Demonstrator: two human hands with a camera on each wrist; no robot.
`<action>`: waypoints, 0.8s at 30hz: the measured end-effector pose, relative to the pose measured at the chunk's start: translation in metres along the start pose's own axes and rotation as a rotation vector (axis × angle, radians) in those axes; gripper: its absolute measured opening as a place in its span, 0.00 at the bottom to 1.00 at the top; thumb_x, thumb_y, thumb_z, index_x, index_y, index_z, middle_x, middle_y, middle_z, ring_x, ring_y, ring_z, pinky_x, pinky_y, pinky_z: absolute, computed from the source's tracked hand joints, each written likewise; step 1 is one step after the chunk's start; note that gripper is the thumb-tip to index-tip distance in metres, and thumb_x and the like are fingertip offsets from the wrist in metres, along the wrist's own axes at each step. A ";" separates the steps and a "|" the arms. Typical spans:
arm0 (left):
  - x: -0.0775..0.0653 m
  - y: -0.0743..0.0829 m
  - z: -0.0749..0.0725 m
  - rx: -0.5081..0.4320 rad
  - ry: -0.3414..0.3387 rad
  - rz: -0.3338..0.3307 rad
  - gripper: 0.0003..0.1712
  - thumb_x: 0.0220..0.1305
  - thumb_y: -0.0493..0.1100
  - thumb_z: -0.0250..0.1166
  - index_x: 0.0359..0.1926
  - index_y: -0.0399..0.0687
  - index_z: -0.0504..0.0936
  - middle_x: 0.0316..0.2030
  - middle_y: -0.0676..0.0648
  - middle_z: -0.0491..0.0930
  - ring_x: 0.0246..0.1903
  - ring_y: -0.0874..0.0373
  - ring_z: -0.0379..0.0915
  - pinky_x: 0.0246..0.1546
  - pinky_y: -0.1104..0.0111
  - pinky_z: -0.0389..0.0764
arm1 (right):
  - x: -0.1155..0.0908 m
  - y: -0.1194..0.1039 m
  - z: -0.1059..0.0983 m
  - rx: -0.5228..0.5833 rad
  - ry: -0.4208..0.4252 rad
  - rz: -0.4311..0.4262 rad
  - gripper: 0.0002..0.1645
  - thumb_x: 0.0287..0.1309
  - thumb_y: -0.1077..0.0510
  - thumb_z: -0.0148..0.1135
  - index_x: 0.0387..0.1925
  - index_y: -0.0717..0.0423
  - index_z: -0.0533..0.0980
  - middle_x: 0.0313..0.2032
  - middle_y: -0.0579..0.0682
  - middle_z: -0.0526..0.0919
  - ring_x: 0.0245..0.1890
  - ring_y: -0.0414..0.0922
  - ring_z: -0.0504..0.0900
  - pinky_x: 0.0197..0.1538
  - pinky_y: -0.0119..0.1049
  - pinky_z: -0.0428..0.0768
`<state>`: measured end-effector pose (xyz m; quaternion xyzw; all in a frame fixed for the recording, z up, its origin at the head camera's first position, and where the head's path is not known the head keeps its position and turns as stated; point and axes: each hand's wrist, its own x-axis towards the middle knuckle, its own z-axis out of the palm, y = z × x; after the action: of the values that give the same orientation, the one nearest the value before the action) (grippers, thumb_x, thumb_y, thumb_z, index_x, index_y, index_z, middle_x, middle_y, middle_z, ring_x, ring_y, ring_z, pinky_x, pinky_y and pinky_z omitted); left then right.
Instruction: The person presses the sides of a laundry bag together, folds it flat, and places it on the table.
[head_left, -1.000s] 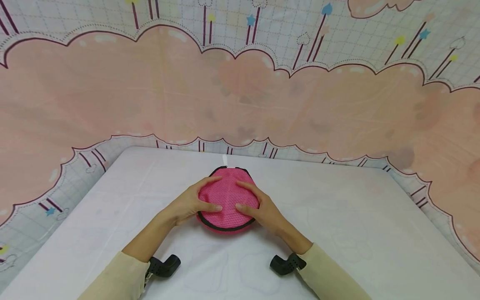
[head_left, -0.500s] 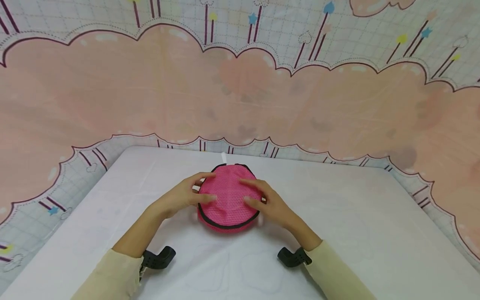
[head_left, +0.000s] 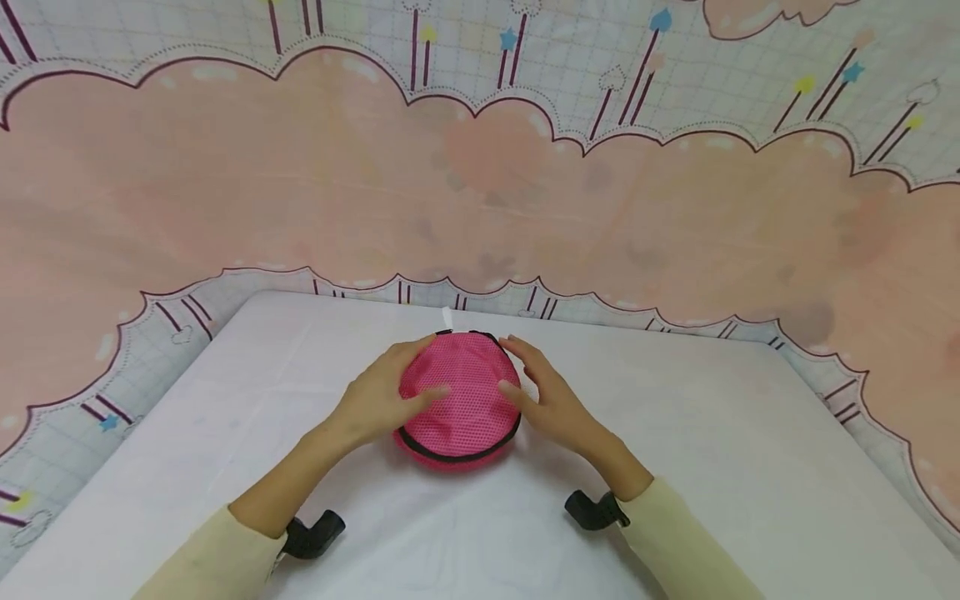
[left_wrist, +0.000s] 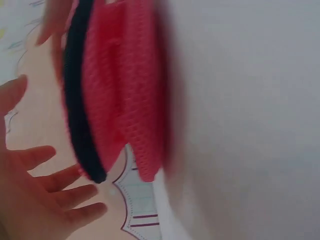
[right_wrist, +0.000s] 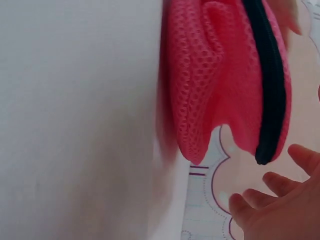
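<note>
A round pink mesh bag (head_left: 474, 375) stands on the white table, with a black zip (head_left: 457, 458) running round its upper edge. My left hand (head_left: 375, 400) lies over the bag's left side, its thumb above the mesh top. In the left wrist view that hand's fingers (left_wrist: 65, 200) are spread and look apart from the bag (left_wrist: 137, 85). At the bag's right edge is my right hand (head_left: 562, 408), thumb and fingers extended. The right wrist view shows its fingers (right_wrist: 282, 185) beside the zip, and a fold in the mesh side (right_wrist: 195, 90).
A white tag (head_left: 447, 318) pokes up behind the bag. The white-covered table (head_left: 712, 450) reaches out on both sides. Behind it hangs a peach and white patterned cloth (head_left: 337, 183). A black camera mount (head_left: 315, 535) sits at each wrist.
Both hands rested on the bag's top a second ago. The right hand has since moved outward to the right edge. The left moved out, then back over the left side. The bag stays about in place.
</note>
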<state>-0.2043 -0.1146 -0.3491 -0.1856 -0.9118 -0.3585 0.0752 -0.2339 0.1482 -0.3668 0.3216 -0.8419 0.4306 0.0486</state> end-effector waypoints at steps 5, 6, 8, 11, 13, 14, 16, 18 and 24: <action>-0.003 -0.001 0.011 0.141 -0.012 0.122 0.48 0.58 0.65 0.61 0.72 0.46 0.59 0.71 0.43 0.55 0.70 0.43 0.45 0.58 0.40 0.62 | 0.007 -0.005 0.010 -0.125 -0.022 -0.022 0.39 0.65 0.47 0.55 0.73 0.50 0.54 0.73 0.49 0.50 0.73 0.48 0.43 0.67 0.57 0.53; -0.004 -0.001 0.013 0.155 -0.020 0.140 0.49 0.58 0.66 0.61 0.72 0.45 0.58 0.72 0.43 0.54 0.71 0.43 0.43 0.60 0.41 0.60 | 0.008 -0.006 0.012 -0.130 -0.022 -0.028 0.40 0.65 0.46 0.55 0.73 0.51 0.53 0.73 0.49 0.49 0.73 0.49 0.41 0.67 0.58 0.52; -0.004 -0.002 0.015 0.173 -0.040 0.157 0.51 0.58 0.67 0.61 0.72 0.43 0.57 0.72 0.42 0.51 0.71 0.43 0.42 0.63 0.44 0.56 | 0.010 -0.007 0.016 -0.137 -0.022 -0.040 0.41 0.66 0.45 0.55 0.74 0.50 0.52 0.74 0.49 0.48 0.73 0.49 0.40 0.67 0.58 0.51; -0.006 0.000 0.017 0.174 -0.063 0.145 0.54 0.56 0.69 0.61 0.73 0.42 0.56 0.73 0.42 0.49 0.71 0.43 0.40 0.64 0.45 0.55 | 0.011 -0.007 0.021 -0.136 -0.021 -0.052 0.41 0.66 0.44 0.54 0.74 0.51 0.51 0.74 0.49 0.47 0.73 0.48 0.39 0.67 0.58 0.49; -0.007 0.000 0.017 0.173 -0.071 0.137 0.55 0.55 0.68 0.62 0.73 0.42 0.55 0.73 0.42 0.48 0.71 0.42 0.40 0.64 0.46 0.55 | 0.011 -0.007 0.023 -0.142 -0.022 -0.058 0.42 0.66 0.44 0.54 0.74 0.52 0.51 0.74 0.49 0.46 0.73 0.47 0.38 0.68 0.58 0.49; -0.007 0.000 0.017 0.173 -0.073 0.130 0.55 0.54 0.68 0.63 0.73 0.42 0.55 0.73 0.41 0.48 0.71 0.42 0.40 0.64 0.45 0.56 | 0.011 -0.006 0.024 -0.146 -0.023 -0.063 0.42 0.66 0.44 0.53 0.74 0.52 0.51 0.74 0.49 0.45 0.73 0.48 0.38 0.68 0.58 0.49; -0.007 -0.001 0.018 0.168 -0.081 0.109 0.56 0.54 0.69 0.63 0.73 0.42 0.54 0.73 0.41 0.48 0.71 0.42 0.39 0.61 0.42 0.59 | 0.010 -0.006 0.026 -0.161 -0.028 -0.063 0.43 0.67 0.43 0.53 0.74 0.53 0.50 0.74 0.49 0.44 0.73 0.48 0.37 0.68 0.58 0.49; -0.007 -0.002 0.019 0.149 -0.090 0.085 0.56 0.54 0.69 0.63 0.73 0.42 0.54 0.73 0.41 0.48 0.71 0.41 0.39 0.58 0.40 0.62 | 0.009 -0.006 0.027 -0.170 -0.028 -0.059 0.43 0.66 0.42 0.52 0.74 0.54 0.49 0.74 0.49 0.43 0.73 0.50 0.37 0.67 0.58 0.50; -0.006 -0.005 0.021 0.083 -0.104 0.056 0.56 0.53 0.67 0.65 0.73 0.42 0.53 0.73 0.40 0.47 0.71 0.40 0.38 0.60 0.39 0.57 | 0.009 -0.007 0.028 -0.147 -0.023 -0.039 0.44 0.66 0.42 0.52 0.74 0.55 0.49 0.74 0.52 0.41 0.73 0.53 0.40 0.67 0.58 0.51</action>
<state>-0.2007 -0.1050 -0.3692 -0.2260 -0.9230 -0.3082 0.0455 -0.2310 0.1198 -0.3758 0.3382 -0.8654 0.3629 0.0709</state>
